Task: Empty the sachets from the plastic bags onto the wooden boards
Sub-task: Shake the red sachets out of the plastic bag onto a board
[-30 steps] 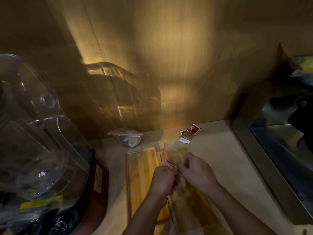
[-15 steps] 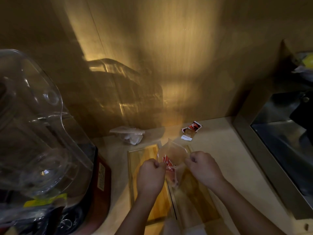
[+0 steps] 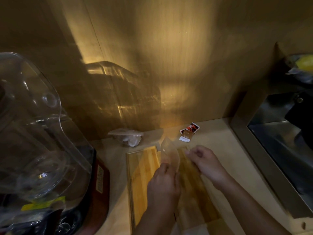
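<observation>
Head view, dim warm light. Two wooden boards lie side by side on the counter (image 3: 237,160): left board (image 3: 144,168) and right board (image 3: 194,184), the latter darker in shadow. Left hand (image 3: 163,185) hovers over the seam between the boards, its fingers (image 3: 166,167) closed on the lower edge of a clear plastic bag (image 3: 170,154). The bag stands upright above the boards' far ends. Contents of the bag cannot be made out. Right hand (image 3: 207,164) is over the right board, its fingers (image 3: 193,150) curled in a pinch just beside the bag's right edge; contact with the bag cannot be confirmed through the blur. Loose sachets (image 3: 188,132) lie on the counter beyond the boards, near the wall. A second, crumpled plastic bag (image 3: 128,137) lies left of them. A clear blender jar (image 3: 33,133) fills the left foreground.
</observation>
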